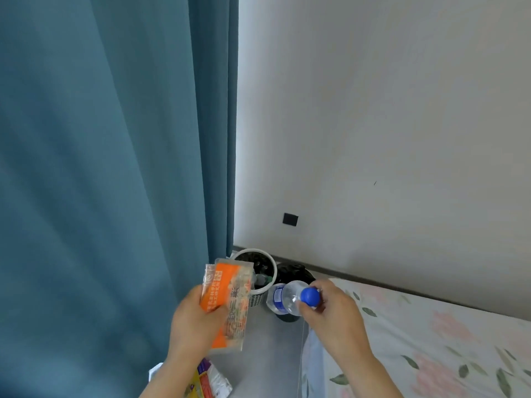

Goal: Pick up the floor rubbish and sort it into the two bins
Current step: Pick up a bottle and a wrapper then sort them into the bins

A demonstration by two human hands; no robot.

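My left hand [195, 323] grips an orange and clear snack wrapper [230, 300], held upright in front of a white basket bin [267, 264]. That bin has a dark liner and some items inside. My right hand [333, 314] pinches a clear plastic bottle [284, 297] by its blue cap, the bottle lying sideways above a black bin [298, 271] standing right of the white one. Most of the black bin is hidden behind the bottle and hand.
A teal curtain [115, 168] hangs down the left side. A bed with a floral sheet [431, 346] fills the lower right. More colourful wrappers [209, 380] lie on the grey floor [267, 354] beneath my left forearm. A cream wall with a dark socket [290, 219] stands behind the bins.
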